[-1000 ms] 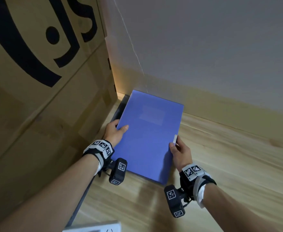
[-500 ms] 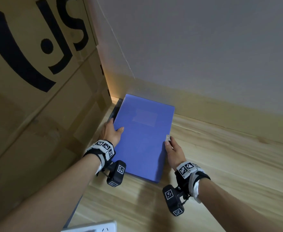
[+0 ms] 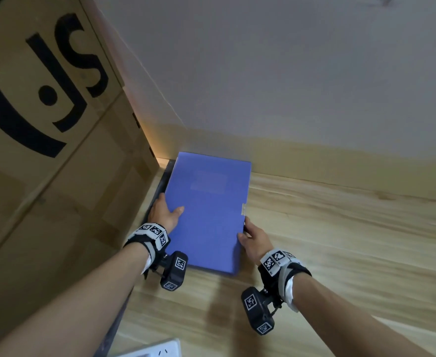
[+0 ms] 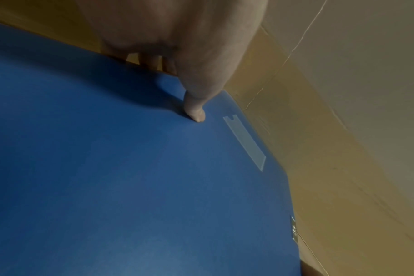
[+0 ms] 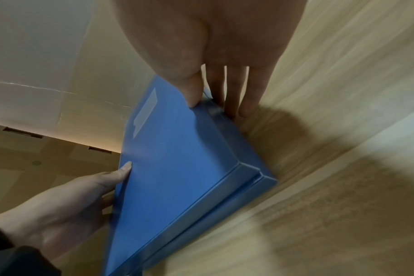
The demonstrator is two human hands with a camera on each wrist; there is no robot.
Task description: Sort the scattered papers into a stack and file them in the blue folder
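A: Head view first. The blue folder [image 3: 206, 215], closed, sits on the wooden floor [image 3: 340, 240] in the corner, beside the cardboard box [image 3: 57, 150] and near the wall [image 3: 289, 73].
B: Hands?
A: The left hand [image 3: 165, 213] holds the folder's left edge, thumb on the cover. The right hand [image 3: 255, 239] grips the right edge, just below a small clear tab [image 3: 243, 210].
B: Left wrist view?
A: The left thumb [image 4: 196, 110] presses on the cover; the other fingers [image 4: 154, 63] curl past the edge, underneath. A clear label pocket [image 4: 246, 142] is on the cover.
B: Right wrist view?
A: The right thumb [image 5: 191, 93] is on top and the fingers [image 5: 234, 97] run down the side wall, pinching the folder. The folder's near end looks tilted off the floor; contact is unclear. The left hand is at the far edge, too.
B: Papers?
A: Can't tell; the folder is shut.
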